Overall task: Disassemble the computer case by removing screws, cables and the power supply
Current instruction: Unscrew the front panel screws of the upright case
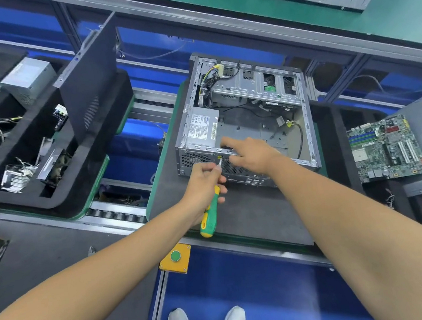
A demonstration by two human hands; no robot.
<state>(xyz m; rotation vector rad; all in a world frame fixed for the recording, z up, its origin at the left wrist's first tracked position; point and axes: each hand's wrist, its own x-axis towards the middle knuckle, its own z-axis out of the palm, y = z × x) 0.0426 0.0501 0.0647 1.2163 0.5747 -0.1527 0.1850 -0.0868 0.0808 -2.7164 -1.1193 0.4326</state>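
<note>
Gripping the screwdriver (pixel 209 214), the left hand (pixel 202 184) drives at the rigid, heavy-looking computer case (pixel 306 133) mid-frame; the right hand (pixel 250 152), fingers extended, steadies its rim.

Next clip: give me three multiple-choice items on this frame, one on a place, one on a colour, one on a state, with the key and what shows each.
1. Where does the loose motherboard lie?
A. inside the computer case
B. on the foam tray right of the computer case
C. in the person's left hand

2. What colours is the screwdriver handle?
A. green and yellow
B. red and black
C. plain blue

3. What state is the power supply in?
A. lying on the floor
B. lifted clear in both hands
C. seated in the case's near-left corner

Key:
1 B, the board rests flat outside the case, to its right.
2 A, the handle below the left hand is green with yellow ends.
3 C, its labelled top sits within the frame, while the right hand rests on the case's near edge.
</note>
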